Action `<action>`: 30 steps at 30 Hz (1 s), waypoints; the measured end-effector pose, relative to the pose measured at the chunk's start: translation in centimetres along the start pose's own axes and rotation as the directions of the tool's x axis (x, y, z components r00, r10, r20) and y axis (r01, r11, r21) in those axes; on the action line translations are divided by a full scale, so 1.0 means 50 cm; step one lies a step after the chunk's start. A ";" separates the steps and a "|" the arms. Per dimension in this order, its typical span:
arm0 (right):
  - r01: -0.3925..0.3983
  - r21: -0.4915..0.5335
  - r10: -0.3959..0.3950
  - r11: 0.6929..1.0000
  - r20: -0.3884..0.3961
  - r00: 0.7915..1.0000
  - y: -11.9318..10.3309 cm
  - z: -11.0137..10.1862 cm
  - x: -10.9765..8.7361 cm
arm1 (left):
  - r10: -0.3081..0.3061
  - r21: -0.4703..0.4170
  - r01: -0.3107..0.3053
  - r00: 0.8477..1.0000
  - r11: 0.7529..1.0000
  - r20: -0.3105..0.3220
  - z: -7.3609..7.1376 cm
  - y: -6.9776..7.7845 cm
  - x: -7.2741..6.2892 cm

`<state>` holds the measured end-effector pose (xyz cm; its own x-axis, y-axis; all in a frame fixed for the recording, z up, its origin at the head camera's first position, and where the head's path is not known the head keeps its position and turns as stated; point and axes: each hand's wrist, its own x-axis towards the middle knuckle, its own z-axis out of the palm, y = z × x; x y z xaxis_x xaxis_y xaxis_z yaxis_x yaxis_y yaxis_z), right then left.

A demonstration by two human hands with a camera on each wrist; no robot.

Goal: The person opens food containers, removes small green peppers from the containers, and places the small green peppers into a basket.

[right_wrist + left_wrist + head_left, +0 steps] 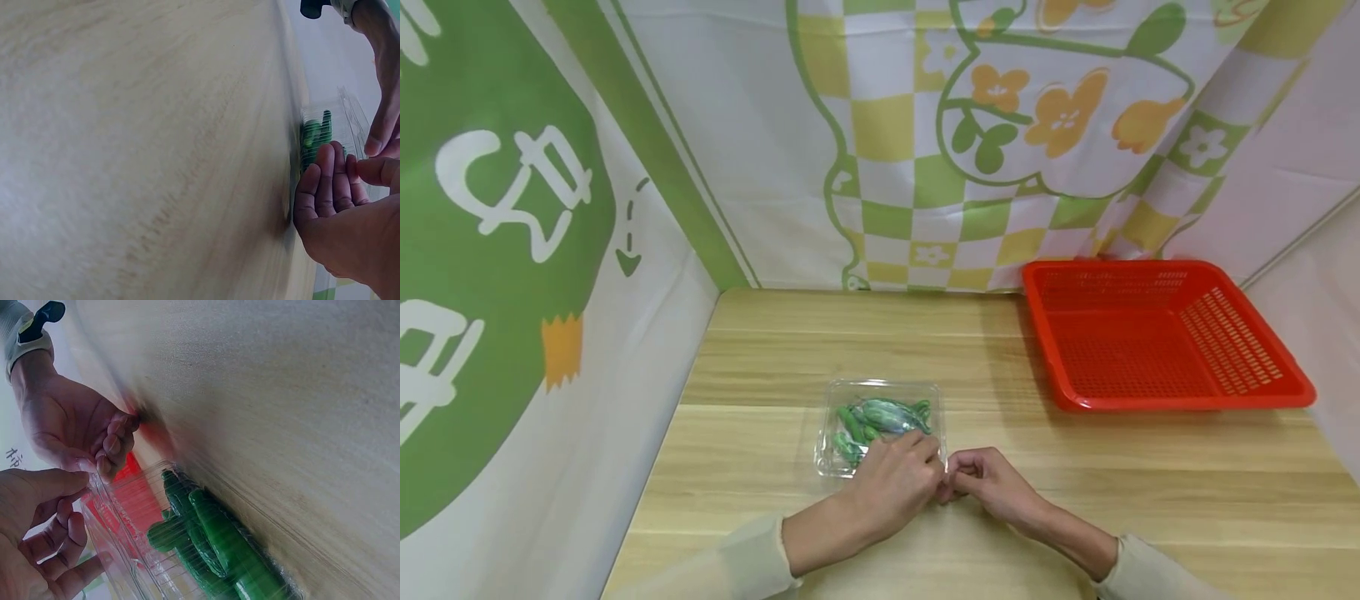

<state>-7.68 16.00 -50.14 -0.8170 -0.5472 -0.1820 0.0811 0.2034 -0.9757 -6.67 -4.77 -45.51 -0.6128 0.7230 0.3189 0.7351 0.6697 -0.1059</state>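
A clear plastic clamshell box (880,384) lies on the wooden table with several long green vegetables (891,413) inside, pepper-like in shape. Its near right corner is where both hands meet. My left hand (898,477) reaches over the near side and pinches the rim between thumb and fingers, as the left wrist view shows. From the right, my right hand (996,487) pinches the same corner with thumb and index finger, its other fingers loosely curled. In the right wrist view, the fingers (324,181) partly hide the box (319,112).
A red slotted plastic basket (1165,400) stands at the back right of the table (760,350). Behind it hangs a patterned cloth (887,133), and another printed cloth (647,350) borders the left side.
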 end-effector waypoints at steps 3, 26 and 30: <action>0.003 0.009 -0.003 1.000 0.011 1.000 -0.003 0.001 0.000 | 0.001 -0.025 -0.002 0.999 1.000 -0.039 0.000 -0.004 -0.006; 0.036 -0.536 0.005 0.843 0.075 0.997 -0.066 -0.063 -0.005 | -0.198 -0.352 0.095 0.942 0.931 -0.270 -0.027 -0.081 -0.099; 0.111 -0.671 -0.060 0.733 0.099 0.993 -0.096 -0.071 -0.006 | -0.261 -0.387 0.140 0.923 0.911 -0.281 -0.033 -0.103 -0.112</action>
<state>-9.85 18.06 -44.96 -0.7602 -0.6357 -0.1342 -0.4142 0.6333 -0.6538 -6.54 -12.53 -45.18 -0.6764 0.4449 0.5869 0.6963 0.6460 0.3128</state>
